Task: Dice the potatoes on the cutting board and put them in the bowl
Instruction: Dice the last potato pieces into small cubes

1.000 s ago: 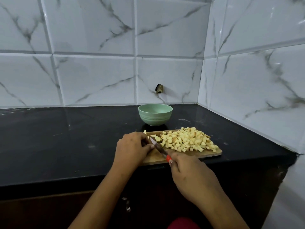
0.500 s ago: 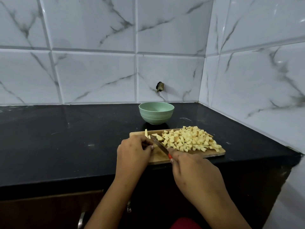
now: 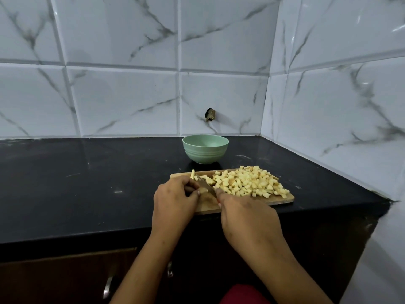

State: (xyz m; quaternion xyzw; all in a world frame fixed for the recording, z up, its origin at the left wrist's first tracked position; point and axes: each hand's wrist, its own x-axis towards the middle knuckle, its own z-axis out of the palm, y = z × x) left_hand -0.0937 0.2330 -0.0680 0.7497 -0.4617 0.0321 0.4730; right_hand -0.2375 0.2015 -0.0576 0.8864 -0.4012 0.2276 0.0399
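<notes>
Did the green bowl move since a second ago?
No. The green bowl sits in the same place below the dark wall hole, behind the cutting board.

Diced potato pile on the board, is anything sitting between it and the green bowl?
Nothing visible does. The bowl stands just beyond the cutting board's far edge, with only bare counter between it and the potato pile.

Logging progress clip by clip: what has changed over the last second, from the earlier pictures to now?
Very little. The right hand has edged forward with the knife, so its red handle is almost hidden. The left hand still pinches the potato piece beside the blade. Diced pile, board and empty bowl are unchanged; nothing was picked up or let go.
</notes>
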